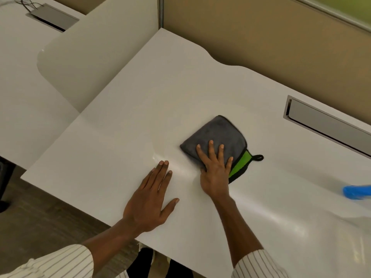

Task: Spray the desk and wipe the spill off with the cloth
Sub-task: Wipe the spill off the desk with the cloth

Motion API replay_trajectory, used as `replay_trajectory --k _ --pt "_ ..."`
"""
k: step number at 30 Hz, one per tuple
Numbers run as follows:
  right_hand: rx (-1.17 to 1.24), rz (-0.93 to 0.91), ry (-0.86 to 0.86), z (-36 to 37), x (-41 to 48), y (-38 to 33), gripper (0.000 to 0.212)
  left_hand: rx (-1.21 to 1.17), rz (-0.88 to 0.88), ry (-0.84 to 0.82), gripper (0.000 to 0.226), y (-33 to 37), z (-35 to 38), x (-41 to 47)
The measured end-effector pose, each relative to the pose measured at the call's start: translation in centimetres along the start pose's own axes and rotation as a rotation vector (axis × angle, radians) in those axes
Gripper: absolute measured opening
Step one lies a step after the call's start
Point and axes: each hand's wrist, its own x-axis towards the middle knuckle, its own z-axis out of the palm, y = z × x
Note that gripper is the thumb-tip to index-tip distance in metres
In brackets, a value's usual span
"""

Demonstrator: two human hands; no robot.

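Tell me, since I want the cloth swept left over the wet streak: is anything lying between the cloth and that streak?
Only the left hand. It lies flat on the desk, its fingertips at the wet streak, just left of the cloth that the right hand presses down. Nothing else visible lies between them.

An open-plan office, at a white desk (140, 109) in a partitioned workstation. Beyond the person's two hands, tan fabric divider panels (251, 31) with a metal post enclose the far side of the desk, and a recessed grey cable hatch (321, 123) is set into the desktop past the right hand. Past the left hand, a neighbouring white desk (18, 77) has a matching hatch (53, 17) with cables running from it, and a white privacy screen (96, 57) separates the two desks.
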Motion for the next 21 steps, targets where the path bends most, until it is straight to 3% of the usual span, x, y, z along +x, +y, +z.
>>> replay_trajectory --k 6,16,21 --pt "-0.007 -0.098 0.016 1.7 -4.8 -2.6 0.080 -0.031 0.005 0.035 0.086 -0.1 0.3 0.3" --pt "-0.007 -0.017 -0.055 -1.2 8.2 -0.6 0.070 0.011 0.020 0.003 0.085 0.1 -0.2 0.2" --pt "-0.007 -0.023 -0.061 -0.7 5.1 -1.9 0.073 0.005 0.021 0.014 0.085 0.0 0.0 0.2"
